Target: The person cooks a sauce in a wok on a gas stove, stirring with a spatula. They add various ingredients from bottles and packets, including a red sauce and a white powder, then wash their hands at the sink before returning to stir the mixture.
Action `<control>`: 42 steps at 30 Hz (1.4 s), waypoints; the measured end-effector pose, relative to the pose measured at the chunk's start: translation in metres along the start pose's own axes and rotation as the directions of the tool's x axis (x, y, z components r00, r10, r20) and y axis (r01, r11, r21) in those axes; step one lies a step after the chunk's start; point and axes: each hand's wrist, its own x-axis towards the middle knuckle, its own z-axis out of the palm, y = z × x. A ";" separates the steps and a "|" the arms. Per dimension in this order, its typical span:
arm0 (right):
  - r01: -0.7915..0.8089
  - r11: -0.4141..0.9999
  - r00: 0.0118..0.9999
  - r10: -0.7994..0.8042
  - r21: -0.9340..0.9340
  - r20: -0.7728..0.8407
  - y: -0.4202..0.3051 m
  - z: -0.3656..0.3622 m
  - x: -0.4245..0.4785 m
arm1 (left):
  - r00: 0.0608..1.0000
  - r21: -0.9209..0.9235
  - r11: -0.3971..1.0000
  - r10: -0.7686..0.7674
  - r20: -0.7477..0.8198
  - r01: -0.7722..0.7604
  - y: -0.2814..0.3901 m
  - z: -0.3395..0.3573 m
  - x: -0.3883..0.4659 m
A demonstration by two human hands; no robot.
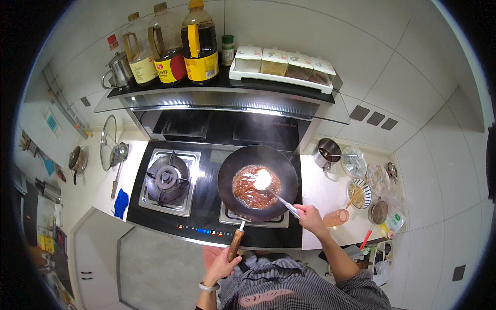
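A dark wok (286, 174) stands on the right burner of the black gas stove, its wooden handle towards me. My left hand (223, 264), with a pale bangle at the wrist, is closed around the end of that handle. A glossy reddish-brown sauce (248, 193) bubbles in the wok. My right hand (310, 219) grips a metal cooking utensil (285, 202) whose bright head rests in or just over the sauce; glare hides the exact shape of that head. Faint steam rises behind the wok.
The bare left burner (166, 177) is beside the wok. On the right counter are a metal pot (327, 149), a striped bowl with chopsticks (359, 193), a pinkish glass (336, 218) and a red-handled strainer (378, 213). A glass lid (109, 143) stands left. Sauce bottles (199, 42) line the shelf above.
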 end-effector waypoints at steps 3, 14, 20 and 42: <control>-0.168 0.985 0.979 0.163 0.036 0.124 -0.016 -0.024 -0.017 | 1.000 0.005 1.000 -0.005 -0.018 0.005 0.000 0.000 0.001; -0.306 0.950 0.951 0.303 0.060 0.054 -0.014 -0.012 -0.044 | 1.000 -0.021 0.999 0.026 0.014 -0.026 -0.017 0.000 0.008; -0.011 1.000 0.973 0.007 -0.014 -0.232 -0.022 0.028 -0.023 | 0.998 0.000 0.999 0.040 0.040 -0.040 -0.013 0.000 0.007; -0.358 0.714 0.925 0.358 0.601 0.127 -0.013 0.031 -0.060 | 0.998 0.071 0.995 0.065 -0.003 -0.064 -0.011 -0.002 0.005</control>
